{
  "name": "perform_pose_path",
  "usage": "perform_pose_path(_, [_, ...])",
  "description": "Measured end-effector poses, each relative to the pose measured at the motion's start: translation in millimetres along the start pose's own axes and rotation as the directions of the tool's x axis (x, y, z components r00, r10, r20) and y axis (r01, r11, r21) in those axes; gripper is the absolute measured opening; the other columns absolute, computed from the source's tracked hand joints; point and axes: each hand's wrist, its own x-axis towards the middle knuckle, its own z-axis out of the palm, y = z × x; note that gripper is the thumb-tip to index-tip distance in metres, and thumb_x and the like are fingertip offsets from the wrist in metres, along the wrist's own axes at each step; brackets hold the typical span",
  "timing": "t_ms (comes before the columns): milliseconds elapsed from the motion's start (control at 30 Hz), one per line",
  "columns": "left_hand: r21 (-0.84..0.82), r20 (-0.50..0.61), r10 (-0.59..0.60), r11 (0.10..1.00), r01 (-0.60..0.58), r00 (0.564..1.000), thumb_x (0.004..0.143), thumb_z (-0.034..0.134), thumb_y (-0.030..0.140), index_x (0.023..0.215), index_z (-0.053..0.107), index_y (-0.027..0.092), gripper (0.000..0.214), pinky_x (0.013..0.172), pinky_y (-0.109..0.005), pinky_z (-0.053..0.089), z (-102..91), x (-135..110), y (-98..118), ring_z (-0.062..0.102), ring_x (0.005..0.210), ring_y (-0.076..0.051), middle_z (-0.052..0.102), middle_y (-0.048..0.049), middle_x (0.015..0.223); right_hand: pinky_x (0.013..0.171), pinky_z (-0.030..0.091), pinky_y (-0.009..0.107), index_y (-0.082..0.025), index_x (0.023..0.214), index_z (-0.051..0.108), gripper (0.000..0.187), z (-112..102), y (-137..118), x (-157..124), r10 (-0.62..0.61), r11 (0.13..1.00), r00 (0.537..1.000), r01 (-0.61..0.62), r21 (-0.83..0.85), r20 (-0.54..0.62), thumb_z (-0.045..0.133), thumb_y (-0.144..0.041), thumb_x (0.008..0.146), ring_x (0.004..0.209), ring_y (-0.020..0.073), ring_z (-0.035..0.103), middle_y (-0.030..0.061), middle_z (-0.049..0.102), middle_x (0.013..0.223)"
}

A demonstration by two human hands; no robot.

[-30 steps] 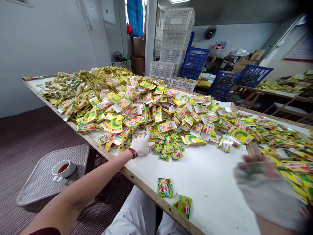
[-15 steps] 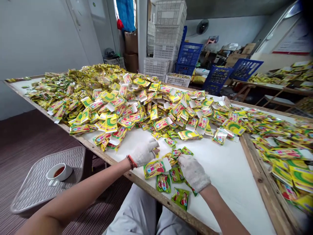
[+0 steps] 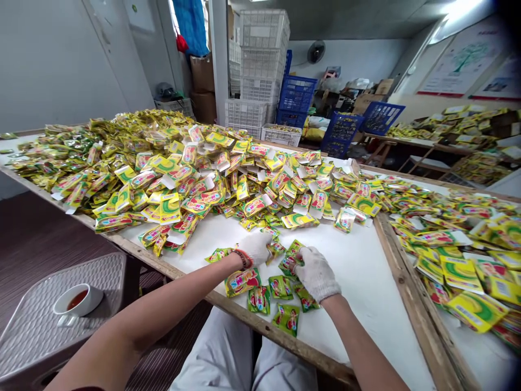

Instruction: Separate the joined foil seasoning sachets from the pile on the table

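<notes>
My left hand, in a white knit glove with a beaded bracelet at the wrist, reaches down at the table's near middle. Its fingers curl beside a small yellow-green packet; what they grip, if anything, is hidden. My right hand, gloved too, has its fingertips closed on a small green packet. Several green packets lie below the hands, one of them nearest the table edge. A flat yellow-green box with colourful lettering rests below my left wrist. Another green packet lies left of that wrist.
A big heap of yellow boxes and packets covers the table's far side. A wooden divider separates more boxes on the right. A cup of dark drink stands on a grey stool. White crates and blue crates are stacked behind.
My left hand has moved right and slightly away from me, its fingers turning down. The green packet left of its wrist now shows. My right hand has shifted slightly; the view has turned right.
</notes>
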Motion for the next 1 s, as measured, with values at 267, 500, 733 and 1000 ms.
perform_pose_path(267, [-0.53, -0.07, -0.147, 0.843, 0.088, 0.987, 0.075, 0.059, 0.032, 0.086, 0.061, 0.014, 0.021, 0.051, -0.02, 0.044, -32.8, -18, -10, 0.055, 0.055, -0.01, 0.06, 0.0004, 0.063, 0.079, 0.042, 0.032, -0.016, 0.099, 0.063, 0.032, -8, 18, 0, 0.082, 0.988, 0.996, -0.076, 0.134, -0.034, 0.064, -0.028, 0.069, 0.091, 0.0238, 0.057, 0.0116, 0.062, 0.1])
perform_pose_path(500, [-0.854, 0.057, -0.277, 0.485, 0.191, 0.959, 0.065, 0.072, 0.033, 0.079, 0.051, 0.016, 0.03, 0.058, -0.028, 0.054, -9.1, -49, 13, 0.063, 0.061, -0.014, 0.061, 0.0001, 0.069, 0.059, 0.045, 0.026, -0.019, 0.082, 0.052, 0.025, -25, 0, -20, 0.201, 0.67, 0.979, -0.13, 0.731, -0.01, 0.062, -0.04, 0.071, 0.064, 0.0149, 0.053, -0.0016, 0.058, 0.07])
perform_pose_path(733, [-0.97, 0.161, -0.278, 0.133, 0.204, 0.947, 0.06, 0.079, 0.029, 0.076, 0.049, 0.017, 0.037, 0.053, -0.022, 0.052, 15.5, -68, 37, 0.057, 0.063, -0.01, 0.054, 0.0038, 0.07, 0.052, 0.044, 0.025, -0.019, 0.084, 0.054, 0.033, -21, -28, -34, 0.193, 0.54, 0.981, -0.124, 0.832, 0.022, 0.066, -0.045, 0.068, 0.056, 0.0125, 0.049, -0.0024, 0.056, 0.066])
perform_pose_path(1000, [-0.933, 0.148, -0.285, 0.278, 0.229, 0.947, 0.061, 0.077, 0.03, 0.077, 0.052, 0.016, 0.032, 0.056, -0.023, 0.052, 13.1, -75, 25, 0.059, 0.065, -0.012, 0.057, 0.0014, 0.071, 0.075, 0.049, 0.03, -0.02, 0.091, 0.062, 0.02, -30, -31, -40, -0.039, 0.691, 0.999, 0.036, 0.722, -0.012, 0.055, -0.029, 0.076, 0.085, 0.0192, 0.061, 0.0039, 0.067, 0.094])
